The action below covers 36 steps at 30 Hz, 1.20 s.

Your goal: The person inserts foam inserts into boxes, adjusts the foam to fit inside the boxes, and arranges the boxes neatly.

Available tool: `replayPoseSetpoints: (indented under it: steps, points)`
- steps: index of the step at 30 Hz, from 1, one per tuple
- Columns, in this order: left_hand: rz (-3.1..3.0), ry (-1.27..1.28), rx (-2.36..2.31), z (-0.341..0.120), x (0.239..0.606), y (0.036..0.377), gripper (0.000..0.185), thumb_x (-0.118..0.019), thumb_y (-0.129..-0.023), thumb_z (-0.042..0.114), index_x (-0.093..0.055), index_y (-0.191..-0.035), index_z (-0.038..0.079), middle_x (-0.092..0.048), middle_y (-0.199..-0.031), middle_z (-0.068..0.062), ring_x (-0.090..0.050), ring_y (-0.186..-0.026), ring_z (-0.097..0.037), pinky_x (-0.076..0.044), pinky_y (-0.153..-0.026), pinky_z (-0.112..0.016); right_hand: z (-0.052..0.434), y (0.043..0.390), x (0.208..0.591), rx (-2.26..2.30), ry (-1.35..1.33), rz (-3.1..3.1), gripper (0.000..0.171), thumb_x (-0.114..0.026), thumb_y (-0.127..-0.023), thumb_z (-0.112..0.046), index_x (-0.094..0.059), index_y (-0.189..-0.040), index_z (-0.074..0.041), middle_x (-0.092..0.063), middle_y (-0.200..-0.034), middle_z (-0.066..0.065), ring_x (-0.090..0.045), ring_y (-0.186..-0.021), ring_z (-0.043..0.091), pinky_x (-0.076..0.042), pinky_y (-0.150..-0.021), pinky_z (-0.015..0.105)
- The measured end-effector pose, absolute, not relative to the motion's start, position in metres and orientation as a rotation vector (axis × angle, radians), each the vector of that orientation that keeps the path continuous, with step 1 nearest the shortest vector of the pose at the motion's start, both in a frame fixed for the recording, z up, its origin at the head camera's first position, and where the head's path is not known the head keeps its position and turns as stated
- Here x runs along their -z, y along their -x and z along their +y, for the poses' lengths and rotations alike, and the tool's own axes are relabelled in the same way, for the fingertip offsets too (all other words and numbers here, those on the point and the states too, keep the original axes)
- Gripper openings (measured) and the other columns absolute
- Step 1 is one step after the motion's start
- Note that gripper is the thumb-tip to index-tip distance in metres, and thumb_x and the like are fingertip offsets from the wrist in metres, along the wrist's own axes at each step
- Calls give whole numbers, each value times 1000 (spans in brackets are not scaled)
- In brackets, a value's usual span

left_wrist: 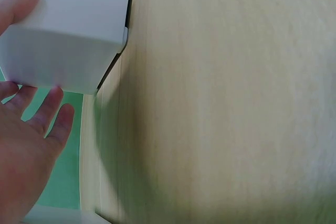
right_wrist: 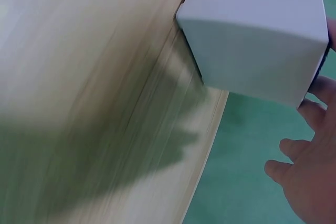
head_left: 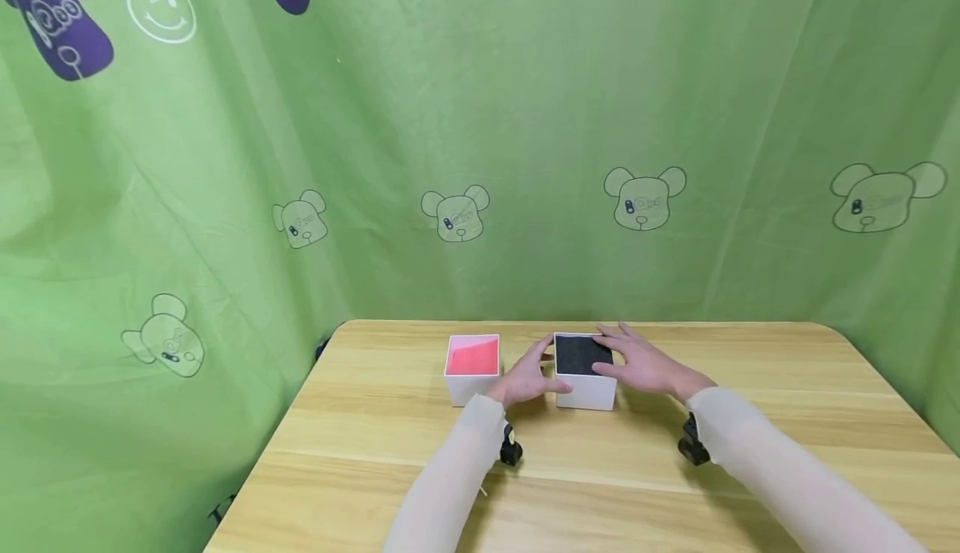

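A white box with a black lining stands on the wooden table, and a white box with a pink-red lining stands just to its left. My left hand lies between the two boxes, thumb and straight fingers against the black-lined box's left wall. My right hand lies flat at that box's right side with its fingers reaching over the top rim. In the right wrist view the box is close above my loosely spread fingers.
A green cloth printed with bears hangs behind and beside the table. The table's far edge runs just beyond the boxes. Small black wrist cameras sit under both sleeves.
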<state>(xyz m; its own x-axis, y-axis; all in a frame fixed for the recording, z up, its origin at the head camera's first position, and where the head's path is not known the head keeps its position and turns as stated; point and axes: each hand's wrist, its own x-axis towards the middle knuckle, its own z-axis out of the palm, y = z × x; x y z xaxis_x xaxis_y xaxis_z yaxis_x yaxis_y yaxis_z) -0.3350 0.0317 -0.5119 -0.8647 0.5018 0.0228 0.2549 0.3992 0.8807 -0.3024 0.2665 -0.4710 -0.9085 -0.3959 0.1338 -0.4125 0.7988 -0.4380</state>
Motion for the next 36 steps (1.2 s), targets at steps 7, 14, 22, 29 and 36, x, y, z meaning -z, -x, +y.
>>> replayPoseSetpoints:
  steps: [7, 14, 22, 29, 36]
  points:
    - [2410, -667, -1453, 32, 512, 336, 104, -83, -71, 17, -18, -152, 16, -29, -151, 0, -43, -125, -18, -38, -102, -35, 272, 300, 469, -766, -647, -2947, 71, -58, -89, -51, -44, -141, -5, -26, -151, 18, -9, -136, 49, -10, -102, 70]
    - [2417, -670, -1455, 32, 512, 337, 104, -84, -71, 18, -19, -152, 17, -30, -150, 0, -44, -124, -17, -38, -102, -35, 273, 299, 467, -770, -653, -2951, 68, -56, -91, -49, -44, -140, -4, -26, -151, 19, -9, -136, 50, -10, -103, 70]
    - [2405, -662, -1464, 32, 514, 337, 104, -84, -70, 17, -20, -152, 19, -31, -150, 1, -44, -124, -17, -38, -101, -34, 277, 300, 465, -798, -665, -2960, 69, -62, -87, -46, -46, -139, -3, -27, -149, 23, -12, -134, 53, -10, -102, 70]
    - [2392, -646, -1484, 32, 515, 336, 102, -84, -71, 18, -21, -151, 17, -32, -149, 2, -44, -124, -17, -39, -100, -32, 274, 304, 465, -869, -623, -2962, 68, -67, -84, -42, -49, -136, -1, -29, -147, 26, -20, -131, 53, -16, -102, 68]
    - [2399, -639, -1477, 32, 515, 336, 102, -84, -71, 18, -21, -151, 19, -31, -149, 2, -44, -124, -16, -39, -101, -33, 270, 302, 467, -953, -574, -2949, 69, -70, -83, -38, -47, -137, -1, -31, -145, 29, -28, -129, 51, -21, -101, 67]
